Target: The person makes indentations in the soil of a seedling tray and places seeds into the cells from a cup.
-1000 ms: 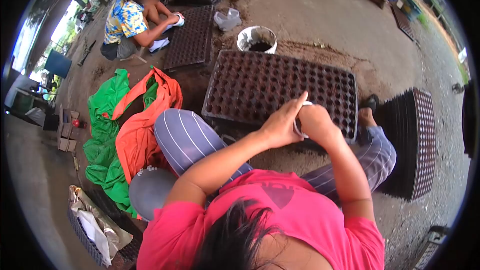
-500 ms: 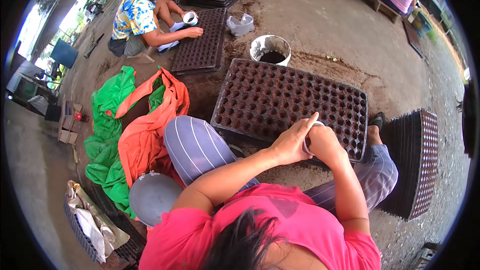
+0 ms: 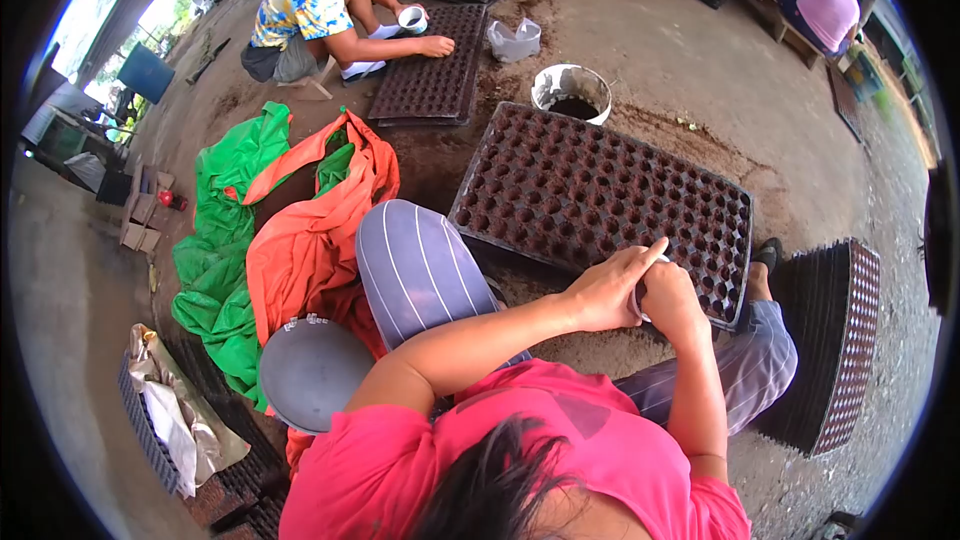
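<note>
My left hand (image 3: 603, 290) is closed around a small pale-rimmed cup (image 3: 638, 302), its index finger stretched along the rim. Against the cup's mouth, my right hand (image 3: 670, 302) is closed with its fingers curled; the fingertips are hidden, so what they hold cannot be made out. Both hands are over the near right edge of a dark seedling tray (image 3: 600, 185). Its many round cells look filled with brown soil, each with a hollow.
Beyond the tray stands a white bucket (image 3: 571, 90) with dark soil. Stacked trays (image 3: 815, 345) are on the right. Green cloth (image 3: 225, 230), orange cloth (image 3: 305, 225) and a grey round stool (image 3: 315, 375) lie left. A co-worker (image 3: 300, 15) works at another tray (image 3: 435, 70).
The view has shifted, so most things appear a little further right. My hands stay together at the cup. The co-worker's hand still rests over their tray.
</note>
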`<state>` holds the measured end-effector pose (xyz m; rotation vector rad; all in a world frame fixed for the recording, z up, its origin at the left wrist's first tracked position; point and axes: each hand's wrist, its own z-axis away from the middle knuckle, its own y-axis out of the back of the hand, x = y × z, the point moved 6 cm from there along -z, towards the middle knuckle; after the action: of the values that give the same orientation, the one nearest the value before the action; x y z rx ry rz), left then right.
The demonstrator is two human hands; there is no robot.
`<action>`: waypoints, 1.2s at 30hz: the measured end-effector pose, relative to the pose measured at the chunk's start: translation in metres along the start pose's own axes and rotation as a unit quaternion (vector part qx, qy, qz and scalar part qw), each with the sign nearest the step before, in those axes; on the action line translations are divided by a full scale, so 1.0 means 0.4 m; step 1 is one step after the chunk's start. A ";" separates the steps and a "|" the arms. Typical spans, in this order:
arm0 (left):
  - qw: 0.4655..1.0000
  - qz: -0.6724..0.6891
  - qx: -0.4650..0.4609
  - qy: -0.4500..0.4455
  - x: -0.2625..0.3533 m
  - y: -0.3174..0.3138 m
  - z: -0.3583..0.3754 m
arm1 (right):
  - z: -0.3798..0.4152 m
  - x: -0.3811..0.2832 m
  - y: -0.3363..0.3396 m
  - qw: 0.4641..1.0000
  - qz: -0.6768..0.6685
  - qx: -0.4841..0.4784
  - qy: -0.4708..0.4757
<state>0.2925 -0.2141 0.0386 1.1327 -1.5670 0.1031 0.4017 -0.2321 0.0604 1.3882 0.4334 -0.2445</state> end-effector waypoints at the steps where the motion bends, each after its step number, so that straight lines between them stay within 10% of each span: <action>1: 1.000 -0.003 0.001 0.000 0.000 -0.002 -0.002 | 0.002 0.002 0.002 1.000 -0.003 0.002 -0.013; 36: 0.994 0.043 -0.057 0.085 -0.006 -0.026 -0.045 | 0.048 0.161 0.122 0.988 -0.151 0.006 0.039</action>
<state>0.3123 -0.2075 0.0378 0.9424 -1.4523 0.1617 0.4826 -0.2370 0.0782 1.3450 0.7090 -0.4410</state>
